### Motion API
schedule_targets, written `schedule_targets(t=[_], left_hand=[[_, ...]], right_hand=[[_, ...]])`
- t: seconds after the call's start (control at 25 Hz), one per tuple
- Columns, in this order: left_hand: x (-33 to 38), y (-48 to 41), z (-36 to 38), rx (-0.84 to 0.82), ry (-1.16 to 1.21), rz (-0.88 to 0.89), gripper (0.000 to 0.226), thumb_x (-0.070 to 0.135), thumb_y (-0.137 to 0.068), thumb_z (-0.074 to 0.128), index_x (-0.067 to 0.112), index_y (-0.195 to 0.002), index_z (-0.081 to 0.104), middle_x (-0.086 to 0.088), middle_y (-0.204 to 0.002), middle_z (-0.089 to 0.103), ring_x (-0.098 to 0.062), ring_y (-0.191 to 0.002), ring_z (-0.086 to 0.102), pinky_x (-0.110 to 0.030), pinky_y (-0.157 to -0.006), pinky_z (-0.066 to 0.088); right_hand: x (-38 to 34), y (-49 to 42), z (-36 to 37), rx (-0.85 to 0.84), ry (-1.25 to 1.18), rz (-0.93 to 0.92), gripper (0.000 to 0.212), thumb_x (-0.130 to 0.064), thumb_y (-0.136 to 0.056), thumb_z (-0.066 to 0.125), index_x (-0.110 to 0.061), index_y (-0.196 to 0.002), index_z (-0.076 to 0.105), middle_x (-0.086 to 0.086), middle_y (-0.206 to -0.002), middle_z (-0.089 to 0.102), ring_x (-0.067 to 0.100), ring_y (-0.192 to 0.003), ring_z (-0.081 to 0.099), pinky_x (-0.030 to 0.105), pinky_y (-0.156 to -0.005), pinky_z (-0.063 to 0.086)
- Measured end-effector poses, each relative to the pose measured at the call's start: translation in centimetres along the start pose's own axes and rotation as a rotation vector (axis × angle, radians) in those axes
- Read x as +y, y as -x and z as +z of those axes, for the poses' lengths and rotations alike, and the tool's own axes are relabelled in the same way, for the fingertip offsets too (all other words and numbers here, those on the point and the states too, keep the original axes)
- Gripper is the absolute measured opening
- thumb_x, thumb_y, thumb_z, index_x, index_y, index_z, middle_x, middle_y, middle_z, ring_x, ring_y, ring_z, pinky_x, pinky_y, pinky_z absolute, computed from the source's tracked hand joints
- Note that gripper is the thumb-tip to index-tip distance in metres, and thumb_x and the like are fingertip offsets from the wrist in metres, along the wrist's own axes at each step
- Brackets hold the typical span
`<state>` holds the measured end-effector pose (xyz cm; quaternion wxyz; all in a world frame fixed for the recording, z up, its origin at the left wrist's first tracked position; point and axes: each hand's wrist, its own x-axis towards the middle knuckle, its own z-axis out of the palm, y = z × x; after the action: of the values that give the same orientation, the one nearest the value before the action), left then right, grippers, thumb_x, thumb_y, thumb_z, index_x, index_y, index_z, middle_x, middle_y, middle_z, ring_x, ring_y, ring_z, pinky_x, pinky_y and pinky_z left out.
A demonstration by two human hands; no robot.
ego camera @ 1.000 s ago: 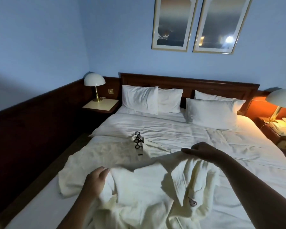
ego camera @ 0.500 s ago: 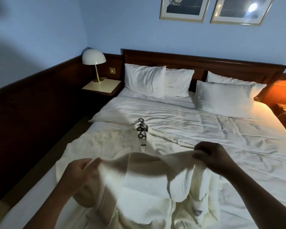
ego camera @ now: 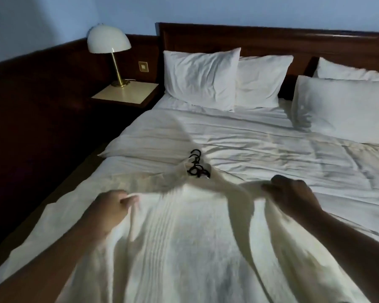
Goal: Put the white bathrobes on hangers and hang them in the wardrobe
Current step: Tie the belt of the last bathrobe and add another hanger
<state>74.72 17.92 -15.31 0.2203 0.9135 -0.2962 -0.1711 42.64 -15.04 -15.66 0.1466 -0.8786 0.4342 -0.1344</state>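
I see both hands on the white bathrobe (ego camera: 184, 237), which is spread out in front of me over the near part of the bed (ego camera: 271, 138). My left hand (ego camera: 112, 204) grips the upper left edge of it, the fingers (ego camera: 129, 199) curled in with the cloth bunched between thumb and fingertips. My right hand (ego camera: 291, 195) holds the upper right edge the same way, knuckles up, its fingers (ego camera: 269, 188) clenched around a fold of the fabric. The cloth is drawn out between the two hands, its top edge raised a little off the bed and the rest falling toward me in long folds; the picture is blurred here, so I cannot make out collar or sleeves. Just beyond that top edge a small bunch of black hangers (ego camera: 197, 167) lies on the bed, hooks pointing toward the pillows (ego camera: 201, 77), resting on more cream-white cloth that lies flat on the sheet; whether that cloth is a second robe I cannot tell. The pillows lean against a dark wooden headboard (ego camera: 271, 38). To the left of the bed a nightstand (ego camera: 127, 92) carries a lamp (ego camera: 108, 40) with a white dome shade and a brass stem.
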Motion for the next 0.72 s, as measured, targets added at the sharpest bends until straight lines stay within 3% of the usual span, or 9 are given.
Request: schedule_targets(t=[0.08, 0.12, 0.2, 0.28, 0.36, 0.44, 0.52, 0.64, 0.72], left_hand=[[0.8, -7.6, 4.0, 0.321, -0.094, 0.071, 0.048, 0.059, -0.099, 0.049, 0.015, -0.090, 0.066, -0.010, -0.088, 0.069, -0.039, -0.094, 0.066, -0.040, -0.075, 0.051], [0.6, -10.7, 6.6, 0.337, -0.125, 0.051, 0.049, 0.060, -0.099, 0.048, 0.015, -0.098, 0.068, -0.014, -0.100, 0.071, -0.041, -0.101, 0.064, -0.042, -0.079, 0.051], [-1.9, -14.2, 13.4, 0.147, -0.212, -0.034, 0.055, 0.067, -0.097, 0.045, 0.018, -0.103, 0.069, -0.015, -0.110, 0.071, -0.040, -0.105, 0.064, -0.041, -0.084, 0.052], [-6.2, -14.8, 19.8, -0.018, -0.264, -0.071, 0.068, 0.079, -0.092, 0.037, 0.024, -0.110, 0.072, -0.012, -0.113, 0.072, -0.037, -0.105, 0.067, -0.041, -0.089, 0.054], [-9.1, -14.1, 23.3, 0.068, -0.200, -0.053, 0.067, 0.081, -0.092, 0.031, 0.033, -0.116, 0.071, -0.007, -0.113, 0.074, -0.035, -0.105, 0.068, -0.042, -0.091, 0.055], [-10.4, -14.7, 24.7, 0.180, -0.164, -0.016, 0.067, 0.080, -0.093, 0.030, 0.032, -0.115, 0.071, -0.006, -0.109, 0.075, -0.035, -0.103, 0.069, -0.042, -0.088, 0.055], [-10.8, -15.6, 24.9, 0.180, -0.156, -0.012, 0.073, 0.083, -0.091, 0.024, 0.031, -0.112, 0.071, -0.004, -0.105, 0.075, -0.033, -0.102, 0.069, -0.041, -0.086, 0.056], [-10.9, -15.4, 25.4, 0.171, -0.155, -0.008, 0.087, 0.090, -0.085, 0.011, 0.028, -0.106, 0.068, -0.002, -0.098, 0.075, -0.031, -0.098, 0.070, -0.039, -0.083, 0.056], [-11.1, -15.5, 25.4, 0.166, -0.163, -0.025, 0.090, 0.090, -0.084, 0.007, 0.027, -0.105, 0.068, -0.003, -0.098, 0.075, -0.031, -0.098, 0.070, -0.039, -0.083, 0.056]], right_hand=[[-0.9, -6.4, 6.3, 0.090, 0.057, 0.106, 0.015, -0.044, -0.095, 0.059, -0.032, -0.089, 0.053, 0.010, -0.104, 0.068, 0.037, -0.103, 0.062, 0.038, -0.073, 0.041], [-0.8, -8.3, 10.5, 0.081, 0.117, 0.161, 0.013, -0.041, -0.095, 0.059, -0.031, -0.102, 0.055, 0.009, -0.114, 0.064, 0.036, -0.112, 0.055, 0.042, -0.083, 0.041], [0.3, -9.4, 18.9, -0.027, 0.278, 0.259, 0.028, -0.040, -0.095, 0.055, -0.029, -0.121, 0.054, 0.009, -0.125, 0.054, 0.034, -0.122, 0.044, 0.050, -0.098, 0.034], [2.2, -7.9, 25.9, -0.065, 0.374, 0.242, 0.031, -0.039, -0.097, 0.044, -0.028, -0.125, 0.054, 0.012, -0.126, 0.053, 0.036, -0.122, 0.043, 0.056, -0.103, 0.033], [3.8, -6.5, 29.5, 0.037, 0.384, 0.233, 0.033, -0.038, -0.097, 0.037, -0.024, -0.120, 0.056, 0.015, -0.120, 0.055, 0.038, -0.117, 0.046, 0.059, -0.100, 0.035], [4.4, -7.1, 30.6, 0.137, 0.331, 0.247, 0.028, -0.037, -0.097, 0.038, -0.023, -0.113, 0.057, 0.015, -0.116, 0.057, 0.038, -0.114, 0.045, 0.059, -0.099, 0.033], [4.2, -7.6, 30.4, 0.156, 0.260, 0.242, 0.020, -0.032, -0.097, 0.043, -0.026, -0.111, 0.055, 0.013, -0.118, 0.057, 0.037, -0.115, 0.044, 0.059, -0.101, 0.030], [1.5, -6.4, 27.5, 0.327, -0.096, 0.397, 0.026, -0.029, -0.090, 0.046, -0.028, -0.115, 0.054, 0.011, -0.126, 0.052, 0.037, -0.123, 0.041, 0.061, -0.103, 0.029], [-4.1, -5.2, 26.6, 0.482, -0.317, 0.221, 0.030, -0.025, -0.085, 0.048, -0.027, -0.113, 0.057, 0.006, -0.117, 0.055, 0.036, -0.115, 0.046, 0.055, -0.096, 0.035]])
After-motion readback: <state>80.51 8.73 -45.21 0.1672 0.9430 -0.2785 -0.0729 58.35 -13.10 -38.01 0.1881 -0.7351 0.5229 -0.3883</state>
